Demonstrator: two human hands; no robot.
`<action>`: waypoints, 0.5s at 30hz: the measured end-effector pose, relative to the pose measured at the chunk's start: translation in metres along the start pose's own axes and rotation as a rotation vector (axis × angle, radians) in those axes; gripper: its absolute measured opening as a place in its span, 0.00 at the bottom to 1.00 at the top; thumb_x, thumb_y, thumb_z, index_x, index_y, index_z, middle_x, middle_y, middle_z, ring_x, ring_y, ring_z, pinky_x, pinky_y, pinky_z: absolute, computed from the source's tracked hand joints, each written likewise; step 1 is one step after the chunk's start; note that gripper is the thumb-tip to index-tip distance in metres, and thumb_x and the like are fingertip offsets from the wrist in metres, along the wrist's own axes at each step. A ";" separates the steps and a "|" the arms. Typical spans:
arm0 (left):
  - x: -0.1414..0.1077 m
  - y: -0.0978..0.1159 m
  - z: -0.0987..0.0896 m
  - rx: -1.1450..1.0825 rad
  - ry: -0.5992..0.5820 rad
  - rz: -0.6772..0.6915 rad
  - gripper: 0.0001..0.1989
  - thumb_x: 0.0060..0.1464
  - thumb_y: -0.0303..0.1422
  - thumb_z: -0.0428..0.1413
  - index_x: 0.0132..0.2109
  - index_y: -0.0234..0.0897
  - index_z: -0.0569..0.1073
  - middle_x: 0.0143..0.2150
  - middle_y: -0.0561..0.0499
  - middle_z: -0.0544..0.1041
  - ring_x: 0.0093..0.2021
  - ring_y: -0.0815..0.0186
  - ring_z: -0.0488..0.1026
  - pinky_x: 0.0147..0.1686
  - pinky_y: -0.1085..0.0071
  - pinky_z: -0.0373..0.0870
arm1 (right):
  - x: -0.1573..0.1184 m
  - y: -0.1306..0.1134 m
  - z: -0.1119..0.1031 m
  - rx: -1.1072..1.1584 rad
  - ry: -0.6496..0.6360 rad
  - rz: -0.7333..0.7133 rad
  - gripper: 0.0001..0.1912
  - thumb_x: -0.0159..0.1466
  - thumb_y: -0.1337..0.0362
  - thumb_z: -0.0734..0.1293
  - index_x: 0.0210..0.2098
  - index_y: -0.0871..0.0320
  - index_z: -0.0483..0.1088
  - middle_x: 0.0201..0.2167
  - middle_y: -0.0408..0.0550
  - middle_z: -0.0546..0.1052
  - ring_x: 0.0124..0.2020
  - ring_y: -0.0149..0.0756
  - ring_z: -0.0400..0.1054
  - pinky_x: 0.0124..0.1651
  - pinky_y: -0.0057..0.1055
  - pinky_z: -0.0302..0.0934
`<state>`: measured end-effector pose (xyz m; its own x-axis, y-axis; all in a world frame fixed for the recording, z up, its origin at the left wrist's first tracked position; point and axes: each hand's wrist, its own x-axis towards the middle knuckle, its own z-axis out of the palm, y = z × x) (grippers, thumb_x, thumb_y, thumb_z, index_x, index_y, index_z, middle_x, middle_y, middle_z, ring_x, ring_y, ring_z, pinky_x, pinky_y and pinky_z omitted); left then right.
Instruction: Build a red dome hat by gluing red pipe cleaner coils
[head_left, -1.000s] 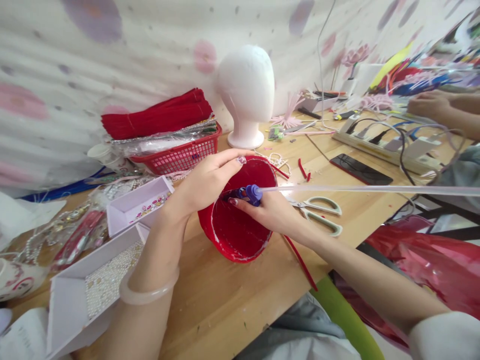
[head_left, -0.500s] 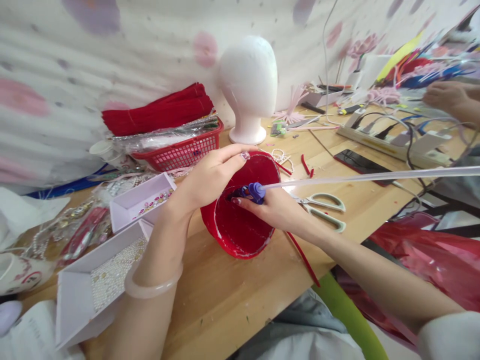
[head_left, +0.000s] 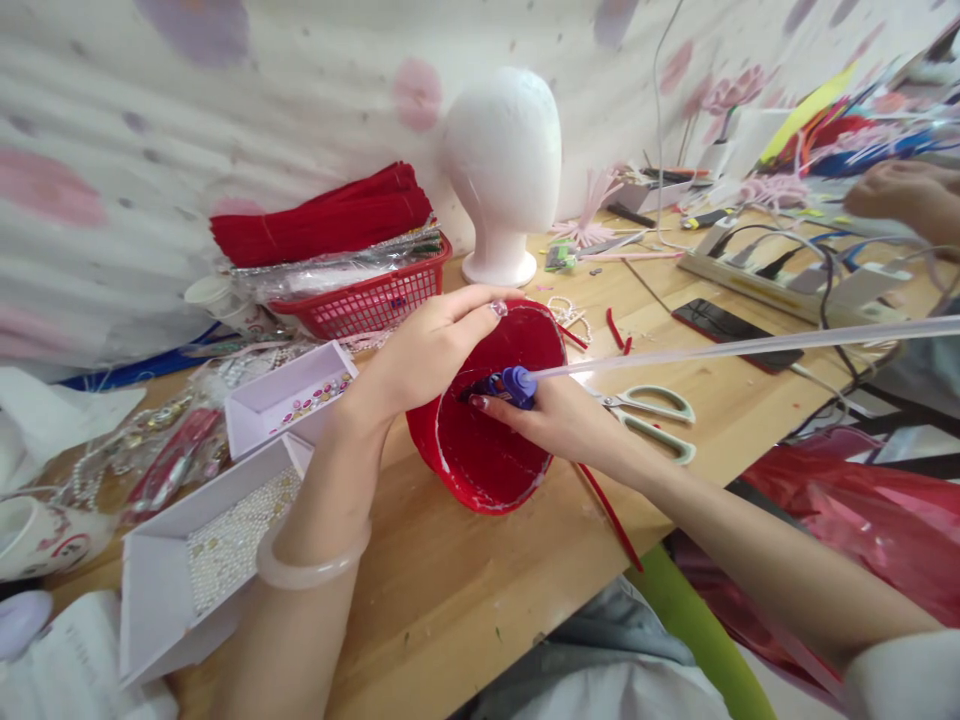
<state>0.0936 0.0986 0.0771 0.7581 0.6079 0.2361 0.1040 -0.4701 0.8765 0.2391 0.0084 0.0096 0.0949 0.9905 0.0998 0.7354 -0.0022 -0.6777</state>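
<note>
A red, hollow, cap-like form [head_left: 487, 470] lies tilted on the wooden table with its opening toward me; whitish glue lines run along its rim. My left hand [head_left: 439, 345] grips its upper left edge, thumb on the near side and fingers over the top. My right hand [head_left: 544, 405] is wrapped round a blue glue gun [head_left: 499, 385] whose front end is inside the red form. A long translucent glue stick [head_left: 720, 347] sticks out of the gun's back toward the right. The gun's nozzle is hard to make out against the dark inside.
A white foam head [head_left: 504, 170] stands behind, beside a red basket [head_left: 367, 300] of red strips. Trays of pearls [head_left: 150, 590] and gems [head_left: 247, 420] lie left. Scissors [head_left: 660, 410], a phone [head_left: 727, 330] and a power strip [head_left: 780, 285] lie right. Another person's hand [head_left: 900, 200] is far right.
The whole view has shifted slightly. Both hands, the glue gun and the red form keep nearly the same places relative to each other.
</note>
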 end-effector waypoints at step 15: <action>0.000 -0.001 0.000 0.024 -0.009 0.035 0.17 0.62 0.27 0.47 0.51 0.35 0.78 0.56 0.49 0.79 0.61 0.59 0.71 0.65 0.62 0.61 | 0.001 0.000 0.003 0.039 0.024 0.053 0.15 0.65 0.52 0.67 0.46 0.54 0.75 0.45 0.51 0.81 0.46 0.47 0.75 0.52 0.40 0.66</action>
<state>0.0934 0.0995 0.0759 0.7672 0.5853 0.2625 0.0927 -0.5061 0.8575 0.2365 0.0099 0.0075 0.1489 0.9856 0.0801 0.7026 -0.0485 -0.7100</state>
